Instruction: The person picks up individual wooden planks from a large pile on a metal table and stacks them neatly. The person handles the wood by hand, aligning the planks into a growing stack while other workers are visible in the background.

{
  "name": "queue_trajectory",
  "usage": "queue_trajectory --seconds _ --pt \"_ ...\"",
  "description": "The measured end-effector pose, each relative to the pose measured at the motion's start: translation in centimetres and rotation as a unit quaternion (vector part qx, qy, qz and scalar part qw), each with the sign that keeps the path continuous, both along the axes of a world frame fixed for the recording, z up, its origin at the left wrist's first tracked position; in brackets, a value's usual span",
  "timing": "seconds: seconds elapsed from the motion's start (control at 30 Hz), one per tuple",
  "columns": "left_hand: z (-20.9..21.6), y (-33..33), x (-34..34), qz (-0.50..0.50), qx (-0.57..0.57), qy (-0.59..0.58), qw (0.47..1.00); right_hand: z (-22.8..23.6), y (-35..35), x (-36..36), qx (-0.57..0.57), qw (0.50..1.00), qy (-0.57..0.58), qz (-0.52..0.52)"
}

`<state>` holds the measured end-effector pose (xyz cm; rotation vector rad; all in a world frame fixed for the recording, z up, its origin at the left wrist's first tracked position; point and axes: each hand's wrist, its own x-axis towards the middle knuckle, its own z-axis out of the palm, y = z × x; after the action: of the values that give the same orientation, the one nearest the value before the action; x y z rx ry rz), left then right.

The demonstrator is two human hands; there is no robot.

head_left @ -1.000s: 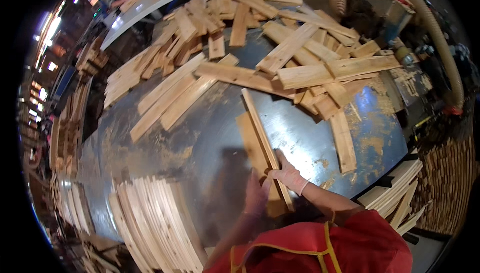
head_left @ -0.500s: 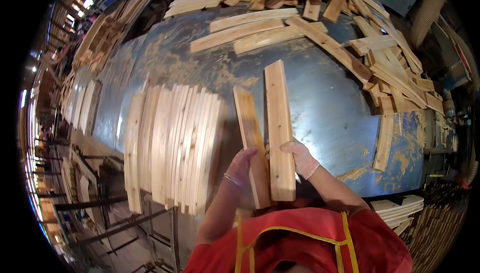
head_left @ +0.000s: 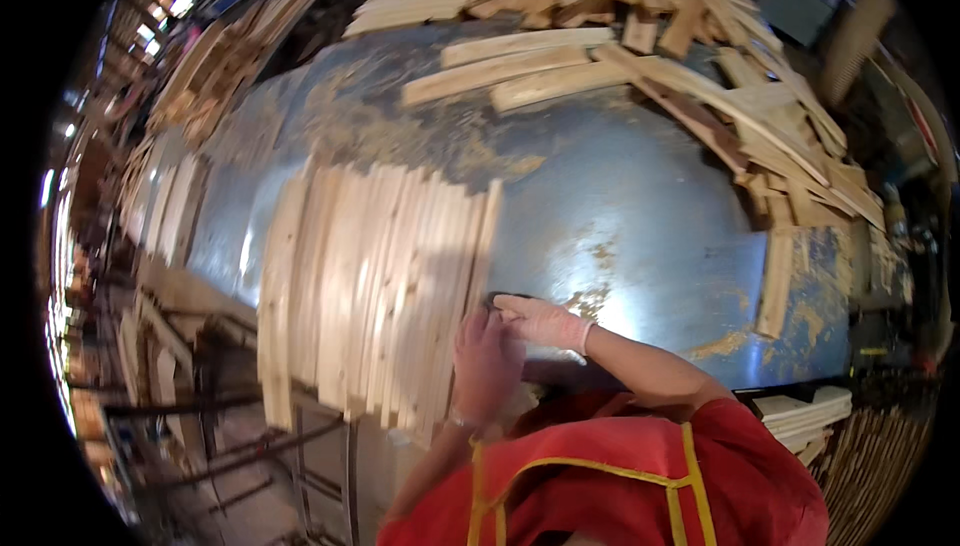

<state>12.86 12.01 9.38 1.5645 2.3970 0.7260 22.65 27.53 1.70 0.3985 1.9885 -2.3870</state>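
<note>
Left hand (head_left: 487, 361) being held upright against the boards' right flank, right hand (head_left: 543, 322) being angled inward to meet it, any grasp being blurred beyond telling, pale knotty wooden boards (head_left: 375, 286) being ranked edge-up on a sawdust-streaked metal table (head_left: 640, 236), long axes being directed away from the body

Pale knot-speckled boards (head_left: 370, 286), blue-grey tabletop (head_left: 650, 196), yellow-trimmed red garment (head_left: 600, 446)

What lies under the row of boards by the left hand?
The table shows beyond the boards and a metal frame below their near ends; the surface directly beneath is covered.
</note>
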Motion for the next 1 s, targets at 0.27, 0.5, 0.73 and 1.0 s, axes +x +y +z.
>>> queue_trajectory --seconds 0.27,0.5,0.73,1.0 --pt "-9.0 6.9 4.9 -0.044 -0.118 0.044 0.991 13.4 28.3 18.6 0.27 0.871 -0.123 -0.391" --pt "-13.7 7.5 3.9 -0.053 -0.145 0.104 0.982 17.7 48.0 30.9 0.463 0.68 -0.403 -0.401" --pt "-12.5 7.9 3.2 -0.076 -0.125 0.118 0.982 11.4 50.0 28.4 0.38 0.82 -0.313 -0.291" --pt "-12.6 7.9 4.0 -0.046 -0.152 0.129 0.979 10.5 27.8 20.5 0.386 0.815 -0.38 -0.205"
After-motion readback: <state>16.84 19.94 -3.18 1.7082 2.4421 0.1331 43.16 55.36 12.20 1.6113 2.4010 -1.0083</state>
